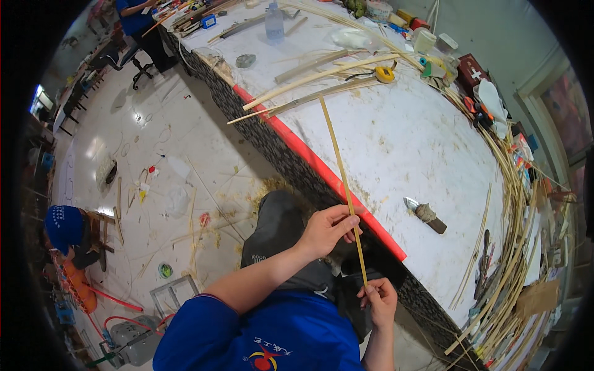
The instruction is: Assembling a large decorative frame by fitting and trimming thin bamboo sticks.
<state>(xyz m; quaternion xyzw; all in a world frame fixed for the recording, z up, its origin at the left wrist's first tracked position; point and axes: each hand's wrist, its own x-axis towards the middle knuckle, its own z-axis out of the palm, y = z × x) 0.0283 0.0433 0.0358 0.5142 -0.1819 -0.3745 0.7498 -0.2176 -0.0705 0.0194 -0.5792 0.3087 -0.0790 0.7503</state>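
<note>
A long, thin bamboo strip (pixel 337 148) slants from the table down toward my body, crossing the red table edge. My left hand (pixel 328 230) pinches it partway along, near that edge. Its lower end is between the thumb and fingers of my right hand (pixel 378 300), held close to my body. The strip's far end reaches over the white tabletop (pixel 396 142) beside a pile of bamboo pieces (pixel 328 93). A knife (pixel 426 214) with a wrapped handle lies on the table to the right of my hands.
A yellow tape measure (pixel 385 74) lies by the pile, a plastic bottle (pixel 274 23) farther back. Many strips (pixel 510 247) and pliers (pixel 482 266) line the table's right side. One person (pixel 65 229) sits at left; another (pixel 133 18) stands at the back. Shavings (pixel 247 204) litter the floor.
</note>
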